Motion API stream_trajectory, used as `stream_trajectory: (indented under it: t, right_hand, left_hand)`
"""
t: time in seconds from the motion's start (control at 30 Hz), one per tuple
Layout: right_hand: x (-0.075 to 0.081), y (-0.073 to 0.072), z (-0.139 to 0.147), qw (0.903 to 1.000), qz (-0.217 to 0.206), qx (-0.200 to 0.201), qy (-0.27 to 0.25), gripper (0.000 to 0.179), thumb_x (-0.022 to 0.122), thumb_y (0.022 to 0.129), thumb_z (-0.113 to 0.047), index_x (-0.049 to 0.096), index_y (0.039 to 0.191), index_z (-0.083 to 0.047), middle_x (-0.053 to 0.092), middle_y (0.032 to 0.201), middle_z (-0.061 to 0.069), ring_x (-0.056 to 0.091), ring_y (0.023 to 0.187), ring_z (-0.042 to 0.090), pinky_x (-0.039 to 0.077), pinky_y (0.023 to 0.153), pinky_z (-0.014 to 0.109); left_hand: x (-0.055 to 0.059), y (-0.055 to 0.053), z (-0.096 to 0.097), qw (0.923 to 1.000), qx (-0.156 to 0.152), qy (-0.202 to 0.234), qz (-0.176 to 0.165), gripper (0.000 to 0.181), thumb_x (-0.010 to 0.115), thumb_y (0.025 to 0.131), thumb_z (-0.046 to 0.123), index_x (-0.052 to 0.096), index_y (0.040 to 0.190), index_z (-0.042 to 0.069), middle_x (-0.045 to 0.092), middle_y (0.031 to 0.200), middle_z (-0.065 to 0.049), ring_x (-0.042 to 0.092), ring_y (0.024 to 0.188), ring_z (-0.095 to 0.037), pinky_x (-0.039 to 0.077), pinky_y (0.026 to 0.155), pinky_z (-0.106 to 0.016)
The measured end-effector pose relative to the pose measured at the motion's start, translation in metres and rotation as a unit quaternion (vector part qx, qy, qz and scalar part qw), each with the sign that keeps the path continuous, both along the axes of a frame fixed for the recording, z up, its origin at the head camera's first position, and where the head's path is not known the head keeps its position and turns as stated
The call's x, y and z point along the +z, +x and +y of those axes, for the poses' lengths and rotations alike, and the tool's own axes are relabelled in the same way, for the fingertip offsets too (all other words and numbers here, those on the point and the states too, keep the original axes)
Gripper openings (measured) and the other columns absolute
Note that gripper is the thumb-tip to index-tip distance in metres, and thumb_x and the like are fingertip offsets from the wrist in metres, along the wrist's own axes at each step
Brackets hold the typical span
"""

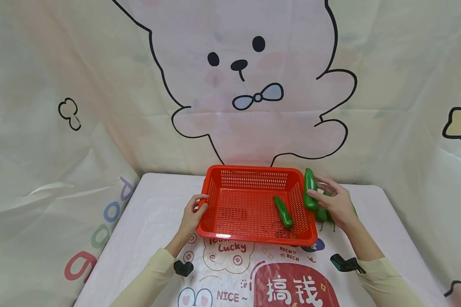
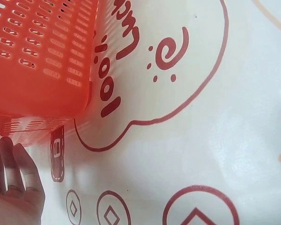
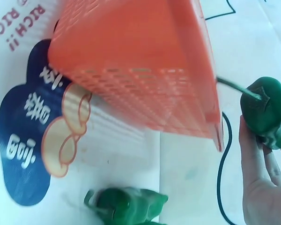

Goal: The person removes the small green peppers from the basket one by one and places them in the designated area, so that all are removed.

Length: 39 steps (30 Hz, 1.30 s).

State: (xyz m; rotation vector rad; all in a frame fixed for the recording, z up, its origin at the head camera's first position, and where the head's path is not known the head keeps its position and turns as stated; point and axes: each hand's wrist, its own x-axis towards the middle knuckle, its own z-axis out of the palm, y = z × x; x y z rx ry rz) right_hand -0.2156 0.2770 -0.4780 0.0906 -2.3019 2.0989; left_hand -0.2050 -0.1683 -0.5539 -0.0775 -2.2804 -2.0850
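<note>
A red plastic basket with slotted walls stands on the table, one green chili pepper lying inside near its right end. My left hand grips the basket's left rim, its fingers against the outer wall in the left wrist view. Just outside the right rim, my right hand holds another green pepper lengthwise, raised to about rim height. Its stem points toward the basket in the right wrist view. More green peppers lie on the table, partly hidden by the right hand in the head view.
The table has a white printed cover with red lettering and drawings. A cloth wall with a cartoon bear rises right behind the basket. Side cloths hang at left and right.
</note>
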Motion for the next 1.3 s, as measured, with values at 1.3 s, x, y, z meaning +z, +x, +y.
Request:
stream_trajectory:
  t: [1.3]
  right_hand:
    - [-0.033, 0.007, 0.143, 0.9953, -0.032, 0.009, -0.091, 0.041, 0.060, 0.101, 0.002, 0.057, 0.136, -0.019, 0.070, 0.108, -0.008, 0.069, 0.091, 0.007, 0.058, 0.071, 0.025]
  left_hand:
    - [0.040, 0.017, 0.004, 0.9995, -0.028, 0.012, -0.011, 0.034, 0.057, 0.104, 0.006, 0.051, 0.136, -0.003, 0.046, 0.130, -0.038, 0.049, 0.113, -0.059, 0.046, 0.093, -0.068]
